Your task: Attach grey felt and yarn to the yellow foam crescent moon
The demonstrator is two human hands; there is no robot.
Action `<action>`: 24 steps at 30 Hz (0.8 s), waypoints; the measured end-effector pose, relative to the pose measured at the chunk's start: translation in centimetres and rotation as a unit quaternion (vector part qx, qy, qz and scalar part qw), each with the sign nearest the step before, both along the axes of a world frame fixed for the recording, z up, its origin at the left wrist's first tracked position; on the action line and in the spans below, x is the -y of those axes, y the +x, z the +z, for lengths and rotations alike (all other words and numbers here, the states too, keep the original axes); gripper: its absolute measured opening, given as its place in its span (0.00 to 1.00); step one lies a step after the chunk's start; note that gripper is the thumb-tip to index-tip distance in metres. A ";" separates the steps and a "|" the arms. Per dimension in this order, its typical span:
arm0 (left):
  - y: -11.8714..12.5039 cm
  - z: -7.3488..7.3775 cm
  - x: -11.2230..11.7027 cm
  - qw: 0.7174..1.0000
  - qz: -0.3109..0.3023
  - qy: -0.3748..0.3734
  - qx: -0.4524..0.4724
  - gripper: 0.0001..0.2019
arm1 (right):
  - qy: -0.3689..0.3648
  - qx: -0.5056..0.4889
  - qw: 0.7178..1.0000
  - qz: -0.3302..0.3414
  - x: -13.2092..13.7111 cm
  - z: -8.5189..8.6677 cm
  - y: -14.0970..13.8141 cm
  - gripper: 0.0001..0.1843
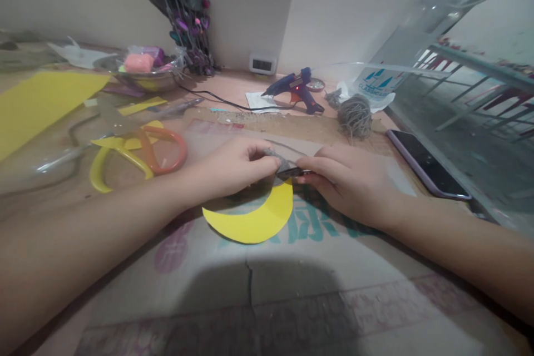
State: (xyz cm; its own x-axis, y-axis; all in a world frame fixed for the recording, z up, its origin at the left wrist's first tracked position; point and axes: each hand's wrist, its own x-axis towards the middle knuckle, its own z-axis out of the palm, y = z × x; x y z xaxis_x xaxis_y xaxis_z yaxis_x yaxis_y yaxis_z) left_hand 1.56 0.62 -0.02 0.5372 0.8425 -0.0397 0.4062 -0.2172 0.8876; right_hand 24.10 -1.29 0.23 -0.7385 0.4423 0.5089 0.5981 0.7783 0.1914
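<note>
A yellow paper crescent (254, 225) hangs below my fingers, its lower horn pointing left. Its upper end is covered with grey yarn (282, 163). My left hand (246, 164) pinches this wrapped end between thumb and fingers. On the other side, my right hand (340, 178) has thumb and forefinger closed on the yarn at a dark spot beside the wrap. A thin grey strand arches behind, between the two hands. The exact grip of the right fingertips is partly hidden.
Printed cardboard (275, 300) lies beneath. Scissors (162, 150) and yellow paper (45, 105) are left, near a bowl (154, 79). Behind stand a glue gun (292, 89) with a lit red light and a small clock (262, 63). A yarn ball (354, 117) and phone (429, 164) lie right.
</note>
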 end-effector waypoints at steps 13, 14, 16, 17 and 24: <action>0.1 0.2 0.1 1.000 0.003 -0.022 0.020 0.10 | -0.111 -0.088 0.990 -0.027 -0.1 0.2 0.4 0.11; 0.1 0.2 0.1 0.999 0.004 -0.024 0.024 0.10 | -0.115 -0.110 0.987 -0.030 -0.2 0.2 0.4 0.11; 0.0 0.2 0.1 0.999 0.009 -0.025 0.030 0.10 | -0.127 -0.147 0.981 -0.029 -0.2 0.3 0.4 0.11; 0.0 0.2 0.1 0.999 0.013 -0.023 0.033 0.11 | -0.137 -0.158 0.978 -0.025 -0.2 0.3 0.4 0.11; -0.1 0.4 0.0 0.994 0.038 -0.041 0.095 0.15 | -0.274 -0.181 0.944 -0.028 -0.3 0.1 0.1 0.04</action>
State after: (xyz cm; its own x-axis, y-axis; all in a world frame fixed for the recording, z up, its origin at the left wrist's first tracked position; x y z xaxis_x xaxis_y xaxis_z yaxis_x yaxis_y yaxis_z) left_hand 1.49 0.60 0.35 0.4767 0.8789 -0.0140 0.2416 -0.1157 0.9634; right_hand 24.17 -1.00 0.35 -0.5282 0.7455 0.4065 0.5894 0.6665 -0.4565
